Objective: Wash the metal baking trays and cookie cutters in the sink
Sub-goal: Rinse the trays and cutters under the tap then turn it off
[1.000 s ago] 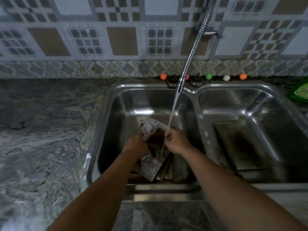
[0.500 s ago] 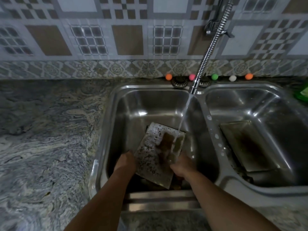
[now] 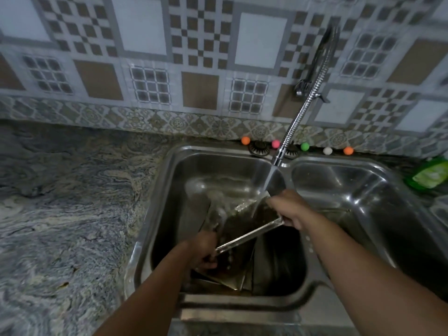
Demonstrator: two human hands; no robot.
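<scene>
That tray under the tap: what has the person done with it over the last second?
The baking tray was lifted and tipped toward the water stream; most suds are gone. The right hand moved to its far corner, the left hand holds its near corner. Water keeps running; trays below stay.

My left hand [image 3: 203,248] grips the near corner of a metal baking tray [image 3: 244,221] at seven o'clock while my right hand [image 3: 288,209] clamps its far edge at two o'clock, tilting it over the left sink basin [image 3: 169,214] under the faucet [image 3: 291,132] stream.
</scene>
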